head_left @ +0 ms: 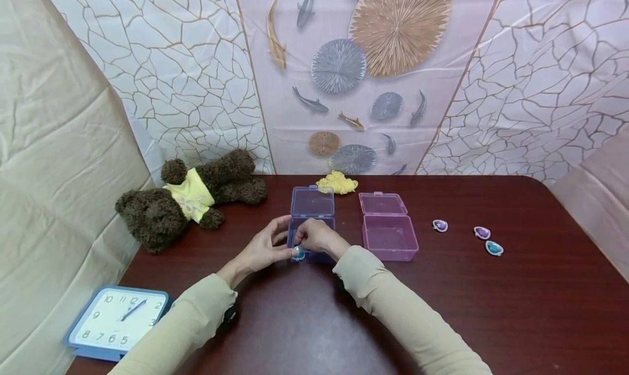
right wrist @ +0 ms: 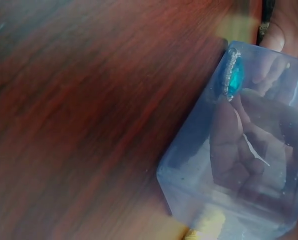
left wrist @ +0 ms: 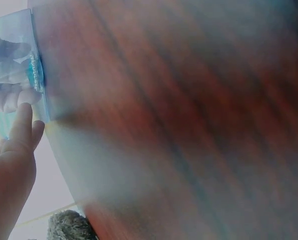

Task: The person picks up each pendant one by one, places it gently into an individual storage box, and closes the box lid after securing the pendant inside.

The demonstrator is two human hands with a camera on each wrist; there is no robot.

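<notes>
A clear blue plastic box (head_left: 312, 201) stands on the table with its lid raised. My left hand (head_left: 262, 246) holds the box's left side, thumb near the front and fingers farther back. Inside the box, my right hand (head_left: 314, 236) reaches down with bent fingers and pinches a teal gem ornament (right wrist: 233, 77) edged with small clear stones. Through the wall, in the right wrist view, the gem stands on edge close to a corner, fingertips at its lower end. The left wrist view shows the left thumb and a finger (left wrist: 23, 125) at the box's edge.
An open pink box (head_left: 390, 238) stands to the right. Farther right lie two purple gems (head_left: 439, 226) (head_left: 482, 232) and another teal gem (head_left: 494, 248). Yellow yarn (head_left: 337, 183) sits behind the boxes. A brown teddy bear (head_left: 157, 216) and a blue clock (head_left: 118, 320) are at left.
</notes>
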